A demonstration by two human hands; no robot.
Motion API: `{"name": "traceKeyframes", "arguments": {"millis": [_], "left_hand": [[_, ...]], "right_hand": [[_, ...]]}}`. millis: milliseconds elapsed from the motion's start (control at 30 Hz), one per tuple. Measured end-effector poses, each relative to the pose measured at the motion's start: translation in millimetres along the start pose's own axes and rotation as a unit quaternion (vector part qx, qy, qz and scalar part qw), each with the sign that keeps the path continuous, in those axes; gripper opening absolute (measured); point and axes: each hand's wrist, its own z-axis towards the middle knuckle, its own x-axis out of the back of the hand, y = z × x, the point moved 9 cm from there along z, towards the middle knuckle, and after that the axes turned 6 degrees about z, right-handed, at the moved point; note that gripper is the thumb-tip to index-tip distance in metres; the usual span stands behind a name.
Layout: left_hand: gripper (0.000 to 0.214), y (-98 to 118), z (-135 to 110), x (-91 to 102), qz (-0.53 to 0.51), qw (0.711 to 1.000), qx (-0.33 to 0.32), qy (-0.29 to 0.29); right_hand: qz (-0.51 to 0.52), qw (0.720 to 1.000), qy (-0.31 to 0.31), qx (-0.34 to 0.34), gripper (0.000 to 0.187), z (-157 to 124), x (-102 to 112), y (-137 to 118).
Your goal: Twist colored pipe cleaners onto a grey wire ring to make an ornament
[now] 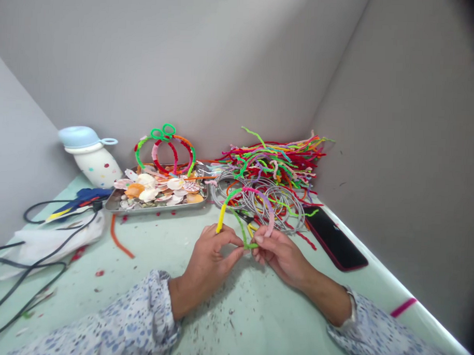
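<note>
Between my hands is a hoop wound with fuzzy pipe cleaners [257,191], coloured yellow, green, pink, purple and pale pink along its arch. My left hand [213,254] is closed, with thumb and fingertips pinching a bright green pipe cleaner [242,227] at the hoop's lower part. The yellow end of the hoop runs behind my left fingers. My right hand [279,251] is closed too, its thumb and finger gripping the green piece close to the pale pink end. The exact join between the fingertips is partly hidden.
Coiled grey wire rings [286,200] lie just beyond my hands, before a heap of pipe cleaners [284,161]. A metal tray [158,212] holds shells; finished hoops [137,153] stand behind it. Left are a bottle [93,164] and black cables [35,266]; right, a phone [336,238].
</note>
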Motion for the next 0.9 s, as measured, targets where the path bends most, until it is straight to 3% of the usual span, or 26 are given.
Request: {"name": "traceKeyframes", "arguments": {"millis": [300,633,900], "left_hand": [[0.005,-9,-2,-5.9,-0.053,0.997,0.061,-0.019],[0.011,-21,-4,-9.5,-0.1,0.975,0.196,-0.045],[0.012,-21,-4,-9.9,-0.115,0.969,0.214,-0.051]], "right_hand": [[-0.042,0.999,-0.007,0.022,0.022,-2,-1,-2],[-0.115,0.992,-0.011,0.059,0.024,-6,-8,-9],[-0.153,0.984,-0.027,0.09,0.024,-8,-14,-16]]}}
